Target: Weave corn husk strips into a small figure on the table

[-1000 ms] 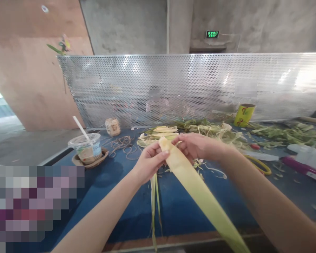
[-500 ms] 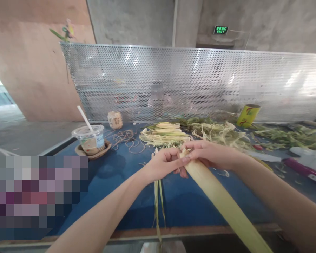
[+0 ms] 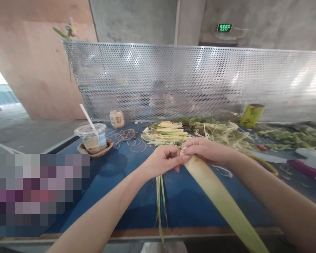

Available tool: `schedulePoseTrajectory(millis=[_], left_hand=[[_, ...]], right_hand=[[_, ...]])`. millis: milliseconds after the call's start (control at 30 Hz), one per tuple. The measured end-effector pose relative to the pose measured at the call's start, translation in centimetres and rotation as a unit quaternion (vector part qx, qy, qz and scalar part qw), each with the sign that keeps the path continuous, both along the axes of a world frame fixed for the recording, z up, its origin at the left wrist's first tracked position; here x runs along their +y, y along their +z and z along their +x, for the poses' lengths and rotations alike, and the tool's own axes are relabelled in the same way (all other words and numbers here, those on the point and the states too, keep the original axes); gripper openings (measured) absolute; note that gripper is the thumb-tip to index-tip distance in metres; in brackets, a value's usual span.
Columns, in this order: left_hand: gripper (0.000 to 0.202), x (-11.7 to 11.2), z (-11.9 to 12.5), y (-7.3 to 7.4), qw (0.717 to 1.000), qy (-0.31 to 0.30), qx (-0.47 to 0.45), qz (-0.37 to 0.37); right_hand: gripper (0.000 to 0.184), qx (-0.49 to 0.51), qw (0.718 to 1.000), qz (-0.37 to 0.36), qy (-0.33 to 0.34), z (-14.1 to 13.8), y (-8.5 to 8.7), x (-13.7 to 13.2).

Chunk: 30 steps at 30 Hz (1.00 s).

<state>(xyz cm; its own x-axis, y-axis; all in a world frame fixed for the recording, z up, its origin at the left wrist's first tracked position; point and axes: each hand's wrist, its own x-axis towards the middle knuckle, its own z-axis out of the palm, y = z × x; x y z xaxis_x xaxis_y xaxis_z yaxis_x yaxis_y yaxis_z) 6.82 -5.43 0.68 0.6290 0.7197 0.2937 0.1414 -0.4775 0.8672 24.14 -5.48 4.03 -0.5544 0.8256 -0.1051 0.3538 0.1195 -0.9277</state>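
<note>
Pinching the leaf (image 3: 218, 200) at its far end — left hand (image 3: 162, 161), right hand (image 3: 208, 151) — it slants near-right.

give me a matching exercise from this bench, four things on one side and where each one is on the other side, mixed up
Things
1. broad leaf
2. plastic cup
3. twine
4. yellow can

Places
a. back right, by the mesh screen
b. in a brown tray, with a straw in it
c. pinched at its end by left hand and right hand
d. loose coil on the blue table

Pairs: 1-c, 2-b, 3-d, 4-a
</note>
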Motion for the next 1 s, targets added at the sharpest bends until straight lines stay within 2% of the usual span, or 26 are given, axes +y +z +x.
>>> schedulePoseTrajectory(millis=[167, 233, 300, 400, 533, 667, 833, 1000], left_hand=[[0.033, 0.2, 0.0, 0.2, 0.999, -0.019, -0.044, -0.013], [0.032, 0.4, 0.0, 0.1, 0.998, -0.012, -0.059, -0.027], [0.033, 0.5, -0.1, 0.1, 0.999, 0.001, -0.047, -0.023], [0.035, 0.6, -0.3, 0.3, 0.999, 0.041, 0.011, 0.032], [0.028, 0.7, -0.6, 0.3, 0.99, 0.091, 0.054, 0.093], [0.024, 0.9, -0.4, 0.0, 0.995, 0.066, 0.025, 0.064], [0.021, 0.9, 0.0, -0.2, 0.994, 0.067, -0.01, 0.08], [0.025, 1.1, 0.2, -0.3, 0.982, 0.099, 0.001, 0.164]], right_hand=[[0.014, 0.042, 0.998, 0.025, -0.037, -0.8, 0.4, -0.3], [0.017, 0.031, 0.997, 0.054, -0.043, -0.8, 0.6, -0.3], [0.02, -0.009, 0.995, 0.091, -0.025, -0.7, 0.6, -0.2], [0.025, -0.056, 0.991, 0.119, 0.024, -0.4, 0.2, 0.3], [0.032, -0.053, 0.993, 0.09, 0.046, -0.2, -0.4, 0.9], [0.032, -0.041, 0.994, 0.094, 0.046, 0.0, -0.8, 0.9], [0.026, 0.023, 0.995, 0.092, -0.006, -0.1, -1.8, 0.6], [0.022, 0.137, 0.989, -0.001, -0.051, -0.8, -2.8, 0.6]])
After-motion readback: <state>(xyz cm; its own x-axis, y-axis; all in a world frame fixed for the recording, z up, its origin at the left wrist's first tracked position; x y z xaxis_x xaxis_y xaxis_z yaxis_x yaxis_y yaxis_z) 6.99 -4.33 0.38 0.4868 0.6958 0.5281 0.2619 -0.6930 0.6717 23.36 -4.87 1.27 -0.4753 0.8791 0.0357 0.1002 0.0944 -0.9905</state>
